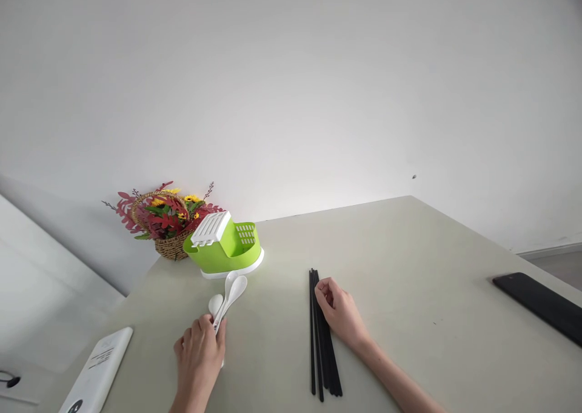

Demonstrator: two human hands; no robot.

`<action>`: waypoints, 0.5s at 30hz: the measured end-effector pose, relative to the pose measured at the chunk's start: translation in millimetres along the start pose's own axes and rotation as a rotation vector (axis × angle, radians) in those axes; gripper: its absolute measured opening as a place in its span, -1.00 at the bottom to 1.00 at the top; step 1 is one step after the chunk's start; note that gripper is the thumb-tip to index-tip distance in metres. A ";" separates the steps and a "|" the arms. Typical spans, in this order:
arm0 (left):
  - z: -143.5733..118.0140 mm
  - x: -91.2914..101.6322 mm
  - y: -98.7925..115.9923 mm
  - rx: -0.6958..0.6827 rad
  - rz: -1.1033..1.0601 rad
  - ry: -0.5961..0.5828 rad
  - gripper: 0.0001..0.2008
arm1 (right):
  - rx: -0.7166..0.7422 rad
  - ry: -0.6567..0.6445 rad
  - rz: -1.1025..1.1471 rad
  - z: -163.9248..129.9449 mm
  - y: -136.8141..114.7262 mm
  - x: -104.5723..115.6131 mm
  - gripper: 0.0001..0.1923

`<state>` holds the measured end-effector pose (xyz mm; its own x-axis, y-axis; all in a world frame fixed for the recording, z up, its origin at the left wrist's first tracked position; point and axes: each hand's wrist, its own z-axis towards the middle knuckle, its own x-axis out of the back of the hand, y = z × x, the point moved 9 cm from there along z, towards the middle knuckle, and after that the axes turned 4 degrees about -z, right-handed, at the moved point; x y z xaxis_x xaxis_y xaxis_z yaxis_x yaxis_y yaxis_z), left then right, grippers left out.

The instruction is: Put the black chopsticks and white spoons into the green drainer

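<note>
My left hand (200,352) is closed round the handles of several white spoons (235,290). Their bowls point away from me and fan out past my fingers, just in front of the green holder (218,254). A bundle of black chopsticks (322,352) lies lengthwise on the table, fanned a little at the near end. At its far end my right hand (339,313) is curled, with thumb and fingers against the chopsticks' right side. How many sticks those fingers grip is hidden. The holder has a white slotted top and a white base.
Behind the holder stands a wicker basket (171,248) of red and yellow artificial flowers. A white power bank-like slab (102,367) lies at the table's left edge, and a black phone-like slab (541,307) at the right edge. A wall (318,97) rises behind the table (386,249).
</note>
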<state>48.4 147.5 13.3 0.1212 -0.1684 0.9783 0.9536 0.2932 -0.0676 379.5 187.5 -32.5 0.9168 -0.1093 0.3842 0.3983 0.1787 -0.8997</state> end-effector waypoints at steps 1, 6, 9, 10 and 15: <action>-0.8 -1.4 2.4 -0.021 0.011 -0.011 -0.65 | 0.002 0.001 0.001 -0.1 -0.4 0.2 -0.79; -3.2 -1.8 12.2 -0.081 0.094 -0.001 -0.61 | -0.004 -0.004 -0.007 -1.5 -0.8 0.2 -0.79; -0.3 0.9 18.2 -0.103 0.133 0.007 -0.57 | -0.005 -0.010 -0.007 -2.0 -0.9 0.0 -0.79; 1.3 1.4 19.9 -0.108 0.145 0.002 -0.55 | -0.006 -0.011 -0.007 -2.0 -1.0 -0.1 -0.80; 7.4 -0.9 22.6 -0.122 0.136 -0.056 -0.56 | 0.001 -0.008 -0.016 -1.2 -3.6 0.5 -0.80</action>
<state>67.8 161.2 12.4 0.2388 -0.0817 0.9676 0.9563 0.1930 -0.2197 378.6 185.6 -29.3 0.9104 -0.1044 0.4005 0.4133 0.1783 -0.8930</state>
